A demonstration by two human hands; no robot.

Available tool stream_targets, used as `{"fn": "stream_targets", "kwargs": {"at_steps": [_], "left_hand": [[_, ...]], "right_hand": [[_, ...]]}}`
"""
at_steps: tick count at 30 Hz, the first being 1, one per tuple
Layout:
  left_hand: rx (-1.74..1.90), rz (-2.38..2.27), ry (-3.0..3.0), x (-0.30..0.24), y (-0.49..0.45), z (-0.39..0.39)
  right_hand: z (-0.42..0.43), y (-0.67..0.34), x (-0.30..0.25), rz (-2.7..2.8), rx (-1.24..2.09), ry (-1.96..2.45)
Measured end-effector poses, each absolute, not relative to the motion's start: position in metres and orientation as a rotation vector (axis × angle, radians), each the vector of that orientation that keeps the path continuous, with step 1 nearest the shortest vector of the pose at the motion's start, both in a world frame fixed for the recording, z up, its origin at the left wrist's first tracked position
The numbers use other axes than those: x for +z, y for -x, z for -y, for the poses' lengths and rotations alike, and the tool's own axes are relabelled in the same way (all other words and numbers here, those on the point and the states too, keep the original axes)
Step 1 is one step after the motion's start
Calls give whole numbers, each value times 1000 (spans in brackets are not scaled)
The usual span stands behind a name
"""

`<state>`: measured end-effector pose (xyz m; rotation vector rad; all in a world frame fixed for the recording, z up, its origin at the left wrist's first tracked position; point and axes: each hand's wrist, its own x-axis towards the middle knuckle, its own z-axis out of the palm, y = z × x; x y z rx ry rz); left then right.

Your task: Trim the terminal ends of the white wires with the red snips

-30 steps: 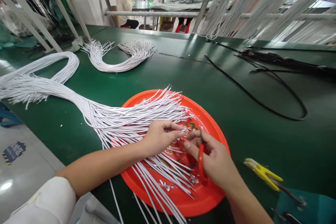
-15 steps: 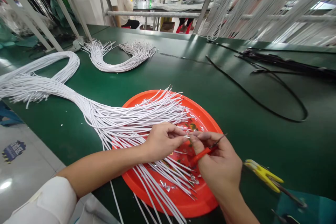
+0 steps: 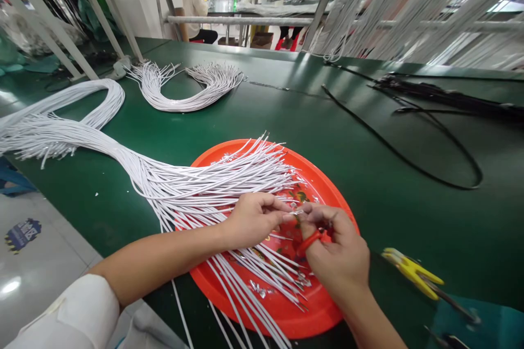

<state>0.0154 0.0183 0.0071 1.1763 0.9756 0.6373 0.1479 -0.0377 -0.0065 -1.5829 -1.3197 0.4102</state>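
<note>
My left hand (image 3: 251,221) is closed in a pinch over the red tray, holding the end of a white cable whose length is lost among the others. A silvery foil tip (image 3: 296,212) shows between both hands' fingertips. My right hand (image 3: 338,242) is closed, its fingertips at that foil, with red-handled scissors (image 3: 309,241) tucked in the palm; their blades are hidden by the fingers. Under and around my left forearm fans a thick bundle of white cables (image 3: 196,185), their stripped ends lying on the red tray (image 3: 327,182). Foil scraps (image 3: 257,288) are scattered on the tray.
Yellow-handled pliers (image 3: 409,272) lie right of the tray on the green table (image 3: 282,114). Coiled white cables (image 3: 180,103) are at the back left, black cables (image 3: 446,95) at the right. White strands (image 3: 380,11) hang behind. Other people sit beyond the metal frame.
My right hand has turned and shifted slightly left, fingers curling more at the foil tip. The scissors' dark point no longer shows. My left hand has barely moved.
</note>
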Motion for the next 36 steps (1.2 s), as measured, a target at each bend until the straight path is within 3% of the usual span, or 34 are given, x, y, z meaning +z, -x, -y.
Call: {"fn": "stream_targets", "kwargs": {"at_steps": [8,25,36], "left_hand": [[669,-1005,-1142,13,-16,-20],[657,-954,-1460,5,-13,-17],[682,-986,-1292,8,-15,-20]], "right_hand": [[33,-144,1,1002,657,1411],[37,-144,-7,1115,537,1607],[31,-141,-1,980,630,1432]]}}
